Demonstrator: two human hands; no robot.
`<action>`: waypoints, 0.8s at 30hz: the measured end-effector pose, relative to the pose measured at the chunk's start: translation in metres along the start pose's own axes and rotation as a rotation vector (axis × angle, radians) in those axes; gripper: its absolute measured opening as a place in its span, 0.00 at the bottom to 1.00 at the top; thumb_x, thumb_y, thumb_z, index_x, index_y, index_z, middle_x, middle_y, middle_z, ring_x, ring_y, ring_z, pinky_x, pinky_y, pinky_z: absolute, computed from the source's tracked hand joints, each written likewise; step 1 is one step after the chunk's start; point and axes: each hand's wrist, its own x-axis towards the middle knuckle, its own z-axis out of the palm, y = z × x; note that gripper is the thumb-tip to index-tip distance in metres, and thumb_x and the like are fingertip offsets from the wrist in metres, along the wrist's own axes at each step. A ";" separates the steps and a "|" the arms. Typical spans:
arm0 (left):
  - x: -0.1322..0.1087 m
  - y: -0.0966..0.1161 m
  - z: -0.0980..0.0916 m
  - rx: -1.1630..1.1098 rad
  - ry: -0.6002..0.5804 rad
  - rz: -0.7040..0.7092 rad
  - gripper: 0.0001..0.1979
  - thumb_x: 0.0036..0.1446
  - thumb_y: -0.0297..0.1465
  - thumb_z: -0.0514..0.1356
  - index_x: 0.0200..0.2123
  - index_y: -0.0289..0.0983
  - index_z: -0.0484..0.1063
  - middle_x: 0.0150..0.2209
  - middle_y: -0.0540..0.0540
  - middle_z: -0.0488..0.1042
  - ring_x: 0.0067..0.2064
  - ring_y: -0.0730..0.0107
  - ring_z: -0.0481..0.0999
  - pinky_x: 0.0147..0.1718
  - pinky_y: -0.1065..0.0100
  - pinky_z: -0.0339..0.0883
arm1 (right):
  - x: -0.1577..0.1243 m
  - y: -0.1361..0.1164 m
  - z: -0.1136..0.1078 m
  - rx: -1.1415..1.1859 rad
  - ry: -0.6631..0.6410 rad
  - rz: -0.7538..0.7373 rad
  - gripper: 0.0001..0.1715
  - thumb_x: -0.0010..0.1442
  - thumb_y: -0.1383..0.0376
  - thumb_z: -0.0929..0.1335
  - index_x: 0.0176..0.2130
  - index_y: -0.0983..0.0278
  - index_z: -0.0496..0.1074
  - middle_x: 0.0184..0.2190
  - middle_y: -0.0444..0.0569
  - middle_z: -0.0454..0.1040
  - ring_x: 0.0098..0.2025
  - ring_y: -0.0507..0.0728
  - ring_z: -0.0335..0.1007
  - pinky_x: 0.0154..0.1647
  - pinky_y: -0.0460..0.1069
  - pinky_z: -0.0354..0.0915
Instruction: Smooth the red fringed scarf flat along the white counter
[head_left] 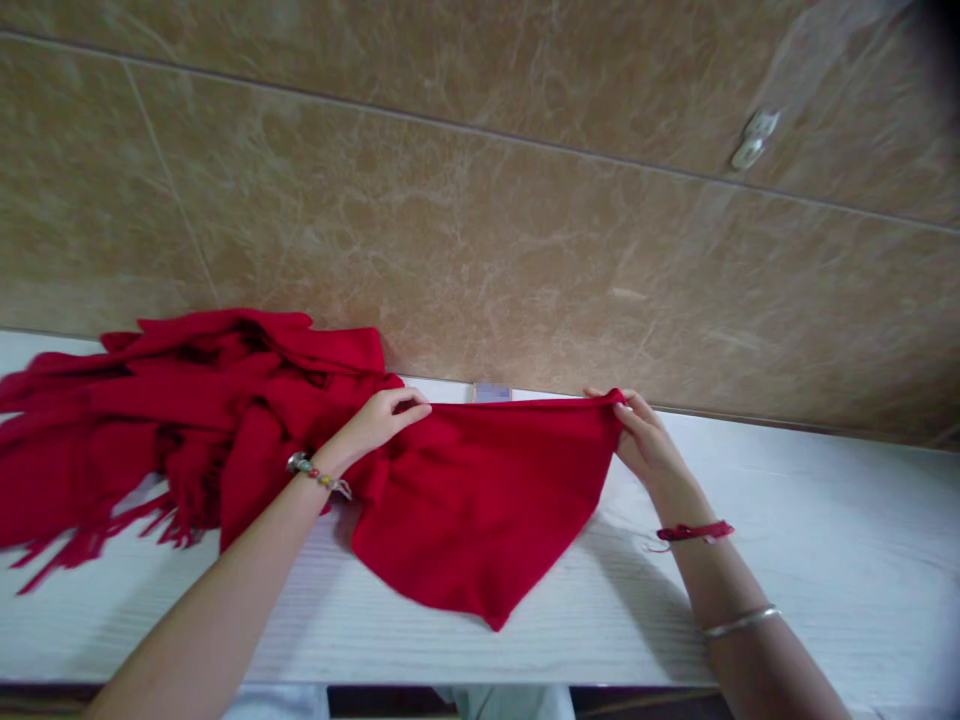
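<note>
Cloth: red fringed scarf (480, 500) lies on the white tabletop (825, 520), centre-left of the frame, with one corner pointing at the lower edge.
Left hand (382, 415): grip pinched shut on the scarf's top edge, mid-frame.
Right hand (645, 440): grip pinched on the corner right of centre, holding that stretch taut.
Progress: early days imo. Only the middle bit is spread flat, and the rest is a bunched heap at the left with fringe everywhere.
Containers: none showing, so nothing's in anything.
Wall: brown marble, with a little white hook (754, 138) upper right.
</note>
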 end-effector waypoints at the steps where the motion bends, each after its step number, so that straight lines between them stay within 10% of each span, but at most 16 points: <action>1: -0.001 0.003 -0.005 -0.125 0.028 -0.046 0.13 0.48 0.41 0.58 0.24 0.36 0.67 0.24 0.52 0.69 0.27 0.73 0.68 0.27 0.73 0.61 | -0.001 -0.001 0.001 0.037 -0.012 0.002 0.13 0.45 0.59 0.71 0.28 0.58 0.63 0.41 0.43 0.74 0.41 0.55 0.70 0.38 0.50 0.65; 10: -0.002 0.003 -0.018 -0.566 0.371 -0.243 0.15 0.37 0.39 0.63 0.24 0.37 0.64 0.23 0.55 0.66 0.25 0.76 0.65 0.24 0.76 0.57 | 0.000 0.007 0.003 -0.134 -0.024 -0.029 0.18 0.40 0.65 0.72 0.34 0.56 0.68 0.37 0.42 0.73 0.37 0.53 0.69 0.34 0.48 0.64; 15: -0.005 0.006 -0.018 -0.405 0.189 -0.249 0.13 0.42 0.40 0.61 0.24 0.37 0.63 0.22 0.55 0.65 0.24 0.76 0.63 0.22 0.76 0.55 | 0.003 -0.004 0.003 -0.577 0.177 -0.303 0.09 0.42 0.65 0.70 0.29 0.62 0.72 0.28 0.44 0.71 0.33 0.54 0.66 0.37 0.52 0.63; 20: -0.022 0.050 -0.019 -0.378 0.018 -0.133 0.17 0.39 0.45 0.58 0.23 0.38 0.58 0.21 0.53 0.63 0.21 0.75 0.61 0.19 0.74 0.54 | -0.020 -0.062 0.002 -0.332 0.514 -0.769 0.09 0.44 0.68 0.71 0.30 0.59 0.71 0.34 0.44 0.69 0.40 0.55 0.66 0.45 0.55 0.62; 24: -0.017 0.067 -0.016 -0.241 0.097 -0.032 0.17 0.45 0.47 0.53 0.26 0.38 0.60 0.25 0.50 0.67 0.26 0.71 0.67 0.24 0.71 0.61 | -0.021 -0.075 -0.005 -0.323 0.644 -0.816 0.10 0.44 0.66 0.71 0.31 0.58 0.70 0.33 0.44 0.69 0.39 0.55 0.67 0.45 0.54 0.63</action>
